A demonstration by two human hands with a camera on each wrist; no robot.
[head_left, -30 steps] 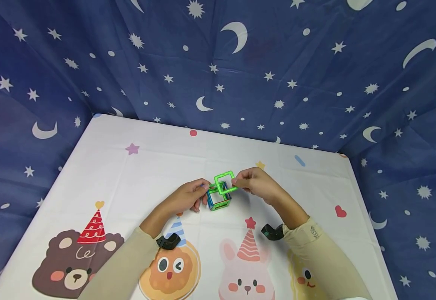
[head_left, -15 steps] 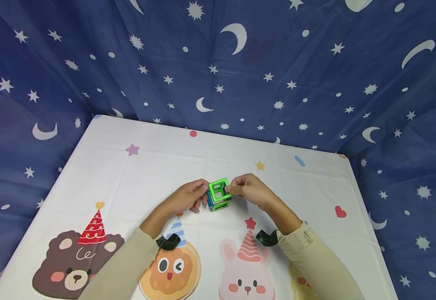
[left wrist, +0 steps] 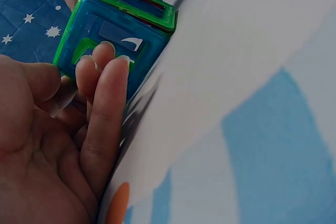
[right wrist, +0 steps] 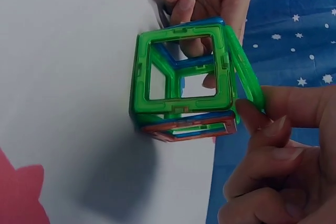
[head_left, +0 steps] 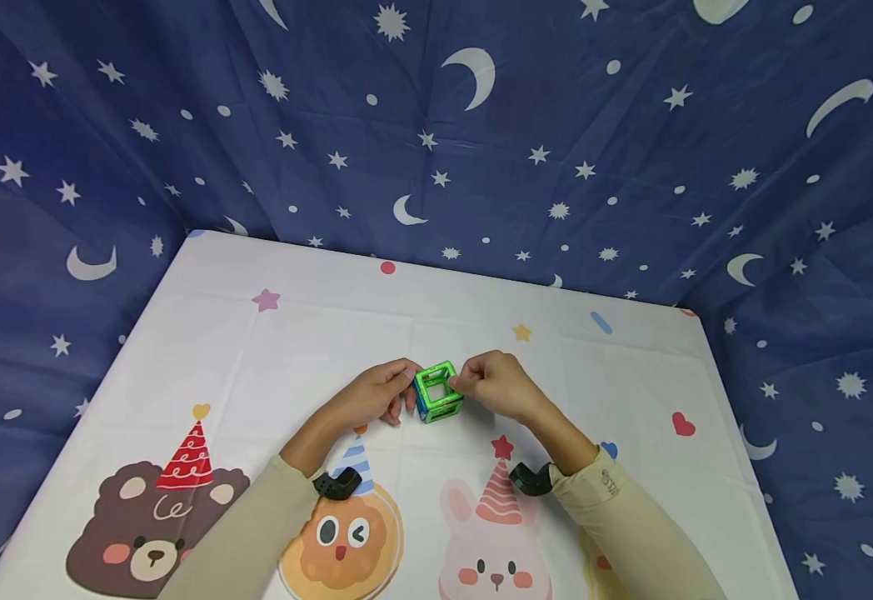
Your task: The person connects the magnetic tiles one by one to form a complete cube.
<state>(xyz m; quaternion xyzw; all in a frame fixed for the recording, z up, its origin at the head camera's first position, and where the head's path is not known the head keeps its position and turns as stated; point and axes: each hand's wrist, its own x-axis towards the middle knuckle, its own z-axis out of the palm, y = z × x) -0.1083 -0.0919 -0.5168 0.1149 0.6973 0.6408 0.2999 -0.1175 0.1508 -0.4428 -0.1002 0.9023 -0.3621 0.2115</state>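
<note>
A small open-framed cube of magnetic tiles (head_left: pixel 440 408) stands on the table, its sides green, blue and red. My left hand (head_left: pixel 373 393) holds it at the left side, thumb at the upper edge and fingertips by the blue tile (left wrist: pixel 144 43). On the other side, my right hand (head_left: pixel 500 384) pinches a green square magnetic tile (right wrist: pixel 245 69) between thumb and finger. This tile lies over the cube's top, meeting it along one edge and slightly tilted away near the pinching fingers. Parts of the left fingers are hidden behind the cube.
A white tablecloth (head_left: pixel 316 325) printed with cartoon animals and shapes covers the table. Behind and at the sides hangs a dark blue curtain (head_left: pixel 511 108) with moons and stars. Black wrist cameras sit on both wrists.
My right hand has moved left and slightly down, bringing the green square tile from above the cube onto its top. The left hand has stayed at the cube's side.
</note>
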